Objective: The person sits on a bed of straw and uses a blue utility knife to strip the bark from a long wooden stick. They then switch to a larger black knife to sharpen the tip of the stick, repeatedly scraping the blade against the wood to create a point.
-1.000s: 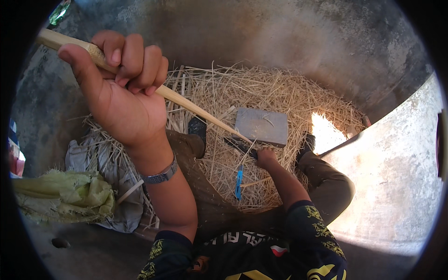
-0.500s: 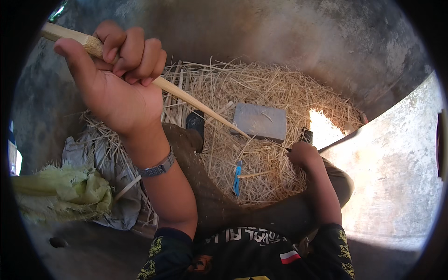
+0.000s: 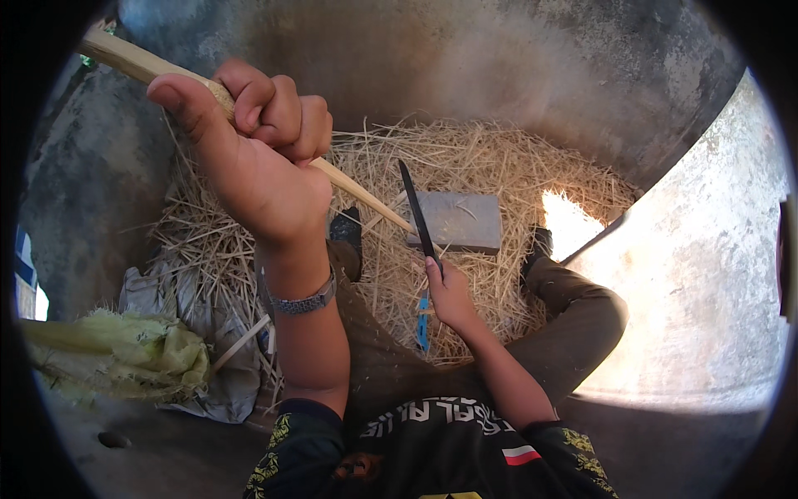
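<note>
Straw (image 3: 499, 158) lies beneath the left hand (image 3: 262, 175), its grip clamped on a wooden stick (image 3: 366, 196) slanting from ten o'clock to centre, and the right hand (image 3: 449, 295), closed around a black knife (image 3: 418, 214), probably mid-shaving, any next stroke needing steady pressure.

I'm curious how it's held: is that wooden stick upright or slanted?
Slanted: the wooden stick runs from upper left, through the left hand, down toward the grey block.

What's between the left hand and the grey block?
In the head view, the wooden stick held by the left hand slants toward the grey block, over loose straw; a black blade crosses the block's left edge.
</note>
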`<state>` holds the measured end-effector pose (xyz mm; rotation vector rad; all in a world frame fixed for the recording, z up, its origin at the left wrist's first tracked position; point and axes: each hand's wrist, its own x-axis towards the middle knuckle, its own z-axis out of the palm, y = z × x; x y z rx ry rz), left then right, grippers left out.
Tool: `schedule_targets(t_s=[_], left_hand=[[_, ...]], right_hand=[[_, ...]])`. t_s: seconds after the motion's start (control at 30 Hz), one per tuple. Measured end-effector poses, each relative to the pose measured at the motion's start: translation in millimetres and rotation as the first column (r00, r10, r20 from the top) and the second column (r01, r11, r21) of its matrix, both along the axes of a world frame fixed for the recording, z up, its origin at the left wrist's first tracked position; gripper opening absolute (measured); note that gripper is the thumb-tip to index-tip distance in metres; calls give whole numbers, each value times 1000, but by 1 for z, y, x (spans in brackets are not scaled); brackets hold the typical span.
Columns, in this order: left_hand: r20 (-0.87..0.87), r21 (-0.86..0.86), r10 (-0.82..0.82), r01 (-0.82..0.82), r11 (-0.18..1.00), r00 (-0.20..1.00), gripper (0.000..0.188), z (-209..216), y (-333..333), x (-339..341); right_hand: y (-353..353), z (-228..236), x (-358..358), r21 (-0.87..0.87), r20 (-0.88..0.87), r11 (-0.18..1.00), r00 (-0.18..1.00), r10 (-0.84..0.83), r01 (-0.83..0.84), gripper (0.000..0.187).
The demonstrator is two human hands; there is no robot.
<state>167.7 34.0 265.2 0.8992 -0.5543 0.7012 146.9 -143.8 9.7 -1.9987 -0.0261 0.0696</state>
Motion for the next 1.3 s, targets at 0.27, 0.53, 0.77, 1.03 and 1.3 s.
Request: schedule_targets(t_s=[0.27, 0.53, 0.77, 1.03, 1.3], left_hand=[[-26, -29, 103, -103, 994, 994, 62, 0, -8, -7], [42, 30, -135, 134, 991, 990, 60, -1, 5, 1], [143, 202, -517, 486, 850, 844, 58, -9, 26, 8], [87, 72, -266, 260, 963, 960, 59, -7, 26, 3], [89, 79, -237, 230, 970, 967, 60, -5, 28, 5]], right_hand=[[27, 37, -24, 13, 147, 1000, 989, 16, -18, 43], [1, -47, 2, -102, -55, 992, 995, -85, 79, 45], [8, 20, -14, 93, 104, 995, 994, 26, -36, 45], [26, 47, -24, -38, 178, 996, 980, 90, -84, 43], [-3, -66, 7, -112, -76, 991, 993, -85, 76, 48]])
